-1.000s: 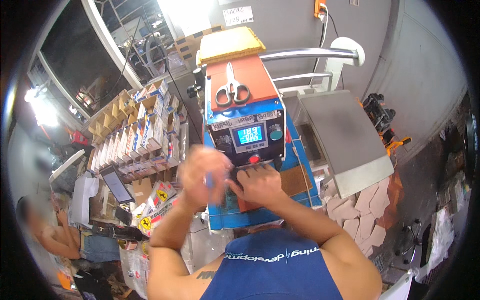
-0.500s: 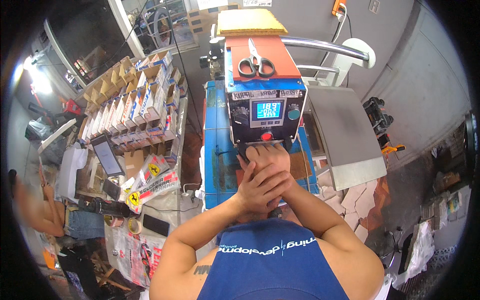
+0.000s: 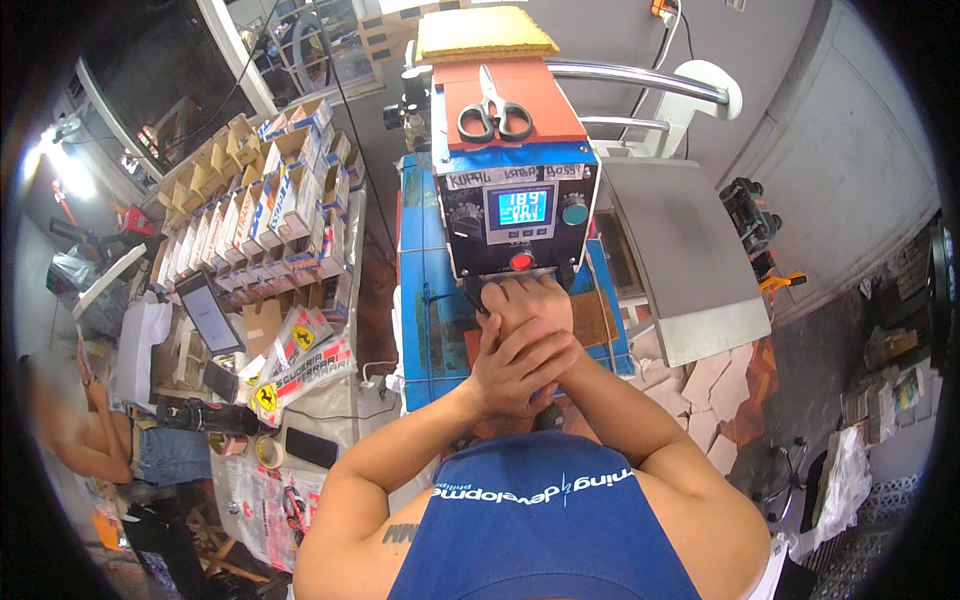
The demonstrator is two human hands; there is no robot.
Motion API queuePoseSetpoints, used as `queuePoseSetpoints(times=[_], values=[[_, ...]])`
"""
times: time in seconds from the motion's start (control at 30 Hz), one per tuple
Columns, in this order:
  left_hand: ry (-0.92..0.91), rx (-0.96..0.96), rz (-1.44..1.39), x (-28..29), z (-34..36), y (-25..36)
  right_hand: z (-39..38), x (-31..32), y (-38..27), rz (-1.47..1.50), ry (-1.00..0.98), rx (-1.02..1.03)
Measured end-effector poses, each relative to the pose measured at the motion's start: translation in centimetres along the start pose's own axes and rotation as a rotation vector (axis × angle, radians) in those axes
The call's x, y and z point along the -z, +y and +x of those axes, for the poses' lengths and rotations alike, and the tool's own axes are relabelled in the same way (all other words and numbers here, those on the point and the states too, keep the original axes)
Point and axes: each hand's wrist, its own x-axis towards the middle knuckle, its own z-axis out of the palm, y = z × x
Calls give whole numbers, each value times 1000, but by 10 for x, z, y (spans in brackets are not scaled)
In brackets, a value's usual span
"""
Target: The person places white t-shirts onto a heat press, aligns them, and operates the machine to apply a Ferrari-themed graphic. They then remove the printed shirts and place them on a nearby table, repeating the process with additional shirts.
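Black handle (image 3: pixel 473 291) at the foot of the press's control box (image 3: pixel 472 248), front side, just under the red button (image 3: pixel 522 261). Right hand (image 3: pixel 528 303) over it, fingers curled round the bar: grasping. Left hand (image 3: pixel 523 360) laid across the back of the right hand and wrist, fingers side by side; whether it clasps or only rests, cannot tell.

Above the button, a lit blue screen (image 3: pixel 521 208), with a teal knob (image 3: pixel 575 214) to its right. On top of the box, an orange-red sheet (image 3: pixel 556 118) bearing scissors (image 3: pixel 489 112), blades pointing away from the person; behind, a thick yellow pad (image 3: pixel 487 36). Blue base (image 3: pixel 422 300) beneath.

Right of the press: a grey plate (image 3: pixel 690 250); below that, pale flat pieces (image 3: pixel 702 392) scattered on the floor. Left: rows of open cartons (image 3: pixel 262 205) on a table, a tablet (image 3: pixel 209 311) leaning, a dark phone (image 3: pixel 311 447) beside a tape roll (image 3: pixel 269 452). Far left, another person in blue shorts (image 3: pixel 172 455), forearms bent.
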Motion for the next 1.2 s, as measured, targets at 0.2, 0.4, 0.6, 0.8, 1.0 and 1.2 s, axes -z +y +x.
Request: queuePoseSetpoints(times=[0.2,0.4,0.6,0.8,1.0,1.2], values=[[-8,3,-14,-2,-1,0,0,-2,2,-21,23,22],[-1,-6,1,-2,-2,-2,-2,-4,1,-28,-20,-5],[-24,-29,15,-6,-4,-3,-3,-7,4,-62,51,39],[-132,-60,-2,-1,-5,-8,-3,-7,6,-91,46,57],[-208,-57,28,2,-6,-7,-4,-8,6,-87,31,58],[-188,-52,46,-4,0,-3,-2,-5,9,-13,64,69]])
